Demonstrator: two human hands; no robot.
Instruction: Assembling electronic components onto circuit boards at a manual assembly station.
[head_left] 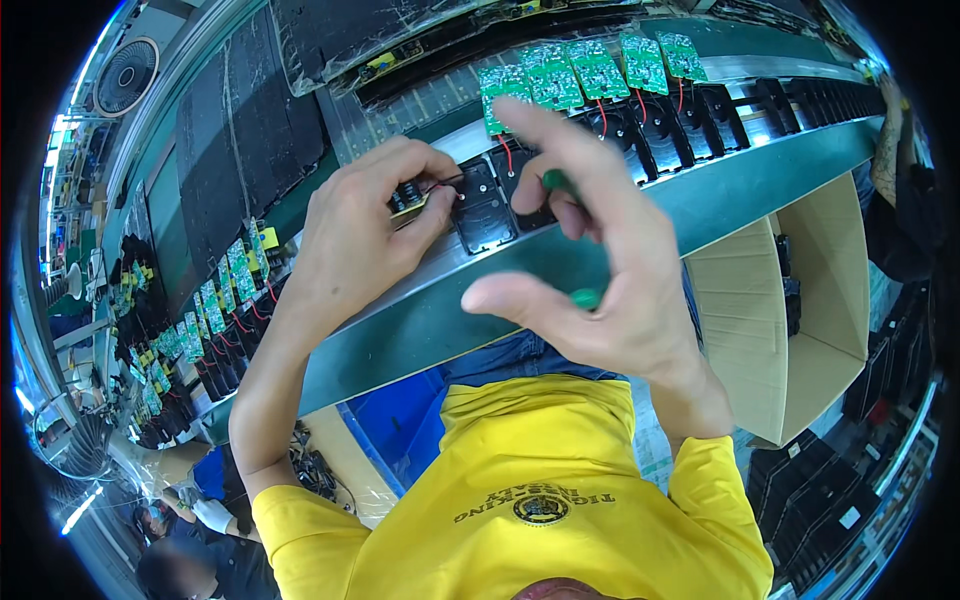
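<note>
My left hand [370, 215] is closed on a small circuit board [408, 202], seen nearly edge-on with dark parts on it. Its fingertips are over a black plastic casing half [484, 215] that lies on the metal rail of the bench. To the right, my right hand [625, 255] is raised over the bench edge, with thumb and fingers spread and slightly blurred. Small green patches show by its fingers; what they are I cannot tell. Just beyond it, a green circuit board [502, 90] hangs by a red wire from another black casing.
More green boards [600, 72] and black casings [712, 120] line the rail to the right. Another row of wired boards [215, 305] stands at left. An open cardboard box [745, 330] is by the bench's right front, a blue bin [405, 425] below. Other people work at both sides.
</note>
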